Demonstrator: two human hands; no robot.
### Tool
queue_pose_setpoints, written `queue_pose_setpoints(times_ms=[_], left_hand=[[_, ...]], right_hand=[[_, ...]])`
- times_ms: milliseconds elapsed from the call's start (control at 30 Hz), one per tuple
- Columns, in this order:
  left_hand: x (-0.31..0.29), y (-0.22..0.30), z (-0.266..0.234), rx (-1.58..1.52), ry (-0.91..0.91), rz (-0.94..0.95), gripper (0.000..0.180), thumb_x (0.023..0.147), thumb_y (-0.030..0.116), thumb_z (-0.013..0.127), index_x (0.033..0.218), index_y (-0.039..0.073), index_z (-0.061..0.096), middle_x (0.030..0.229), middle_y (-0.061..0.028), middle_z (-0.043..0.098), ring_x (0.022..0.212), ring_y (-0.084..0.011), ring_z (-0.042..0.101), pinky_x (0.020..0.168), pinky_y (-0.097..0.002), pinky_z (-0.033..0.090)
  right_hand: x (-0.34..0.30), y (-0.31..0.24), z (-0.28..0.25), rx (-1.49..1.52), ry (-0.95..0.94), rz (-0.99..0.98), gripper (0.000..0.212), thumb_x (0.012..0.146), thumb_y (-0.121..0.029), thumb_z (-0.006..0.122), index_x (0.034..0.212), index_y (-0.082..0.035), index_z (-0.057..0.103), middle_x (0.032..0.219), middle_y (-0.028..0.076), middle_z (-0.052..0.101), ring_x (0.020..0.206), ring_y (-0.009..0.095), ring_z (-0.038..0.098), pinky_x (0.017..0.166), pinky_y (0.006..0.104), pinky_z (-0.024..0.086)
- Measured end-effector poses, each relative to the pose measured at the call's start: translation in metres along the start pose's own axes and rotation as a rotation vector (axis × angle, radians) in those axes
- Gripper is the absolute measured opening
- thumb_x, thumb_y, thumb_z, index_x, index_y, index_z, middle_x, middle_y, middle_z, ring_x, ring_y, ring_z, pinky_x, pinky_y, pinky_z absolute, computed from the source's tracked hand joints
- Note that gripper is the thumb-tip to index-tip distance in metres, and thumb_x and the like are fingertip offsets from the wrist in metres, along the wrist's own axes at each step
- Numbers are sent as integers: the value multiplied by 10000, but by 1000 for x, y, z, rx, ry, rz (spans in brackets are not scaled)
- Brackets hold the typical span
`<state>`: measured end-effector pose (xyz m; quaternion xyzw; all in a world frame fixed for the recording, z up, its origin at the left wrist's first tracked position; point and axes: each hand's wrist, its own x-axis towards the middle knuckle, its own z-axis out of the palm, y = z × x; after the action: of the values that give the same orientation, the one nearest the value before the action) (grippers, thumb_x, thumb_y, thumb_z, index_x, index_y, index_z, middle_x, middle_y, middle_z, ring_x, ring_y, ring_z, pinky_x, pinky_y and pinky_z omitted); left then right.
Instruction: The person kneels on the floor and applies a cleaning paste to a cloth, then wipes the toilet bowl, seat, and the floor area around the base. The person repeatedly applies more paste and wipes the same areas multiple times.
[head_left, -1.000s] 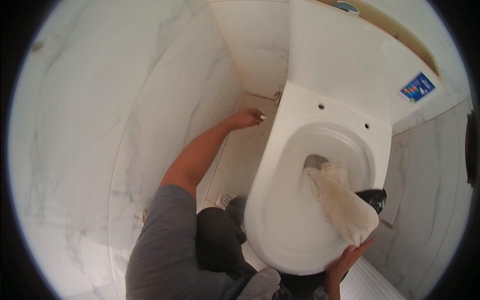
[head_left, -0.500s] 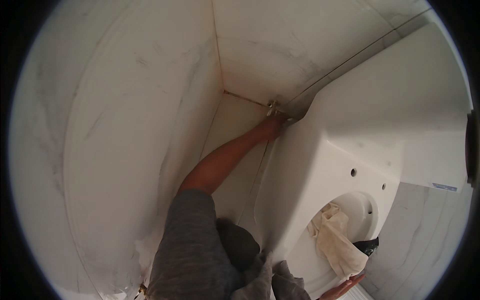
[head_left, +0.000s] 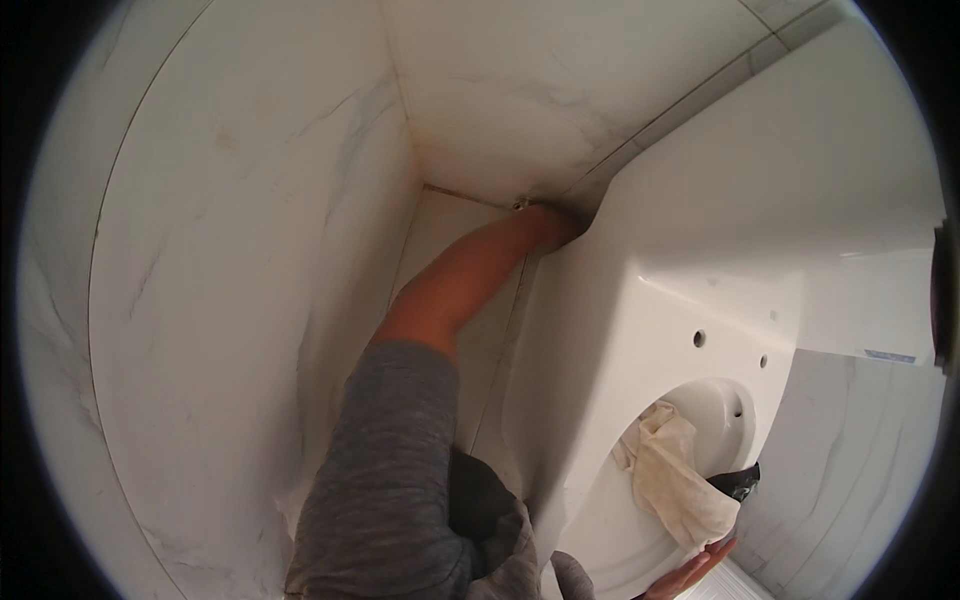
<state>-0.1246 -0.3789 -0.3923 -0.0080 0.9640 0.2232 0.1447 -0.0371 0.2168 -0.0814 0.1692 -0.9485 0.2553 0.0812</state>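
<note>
1. The corner is lined with marble-veined tiles [head_left: 210,300]; a cream cloth [head_left: 672,470] is draped from the bowl to the right rim of a white toilet [head_left: 600,380].
2. A floor strip [head_left: 440,222] is left open between tiles and toilet.
3. The left hand [head_left: 557,228] is half hidden behind the toilet; finger spread cannot be told.
4. The right hand [head_left: 693,574] is held fingers-straight beside the cloth.

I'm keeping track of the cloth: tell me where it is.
In the head view's lower right, the cloth stretches from inside the toilet to its rim, beside the right hand.
</note>
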Motion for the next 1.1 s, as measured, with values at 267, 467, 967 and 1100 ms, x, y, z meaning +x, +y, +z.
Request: queue_pose_setpoints(times_ms=[267,467,967,1100], left_hand=[[-20,8,-19,-33,-58,-57,332,861,161,710,1167,33,711,1210,-190,705,1118,-347,672,930,-450,525],[12,-14,23,10,-144,59,336,848,84,709,1173,2,689,1198,-211,700,1118,-362,668,939,-442,531],[5,-3,-1,89,-278,2,392,804,112,763,1180,16,710,1199,-193,707,1100,-326,675,924,-442,531],[1,-5,4,96,-235,37,386,818,141,759,1183,28,712,1223,-183,701,1126,-318,666,951,-432,520]], right_hand=[[-4,17,-3,-39,15,24,828,1062,-576,370,1510,118,318,1451,310,457,1288,411,472,1093,522,365],[-2,10,-3,-45,4,5,814,1063,-571,383,1503,112,341,1481,304,442,1325,407,457,1116,519,348],[2,-8,2,-19,23,-5,738,1073,-521,407,1484,92,395,1483,281,452,1325,387,466,1102,493,359],[3,-9,4,-18,36,-17,729,1072,-517,416,1473,93,410,1479,275,461,1319,386,474,1104,486,360]])
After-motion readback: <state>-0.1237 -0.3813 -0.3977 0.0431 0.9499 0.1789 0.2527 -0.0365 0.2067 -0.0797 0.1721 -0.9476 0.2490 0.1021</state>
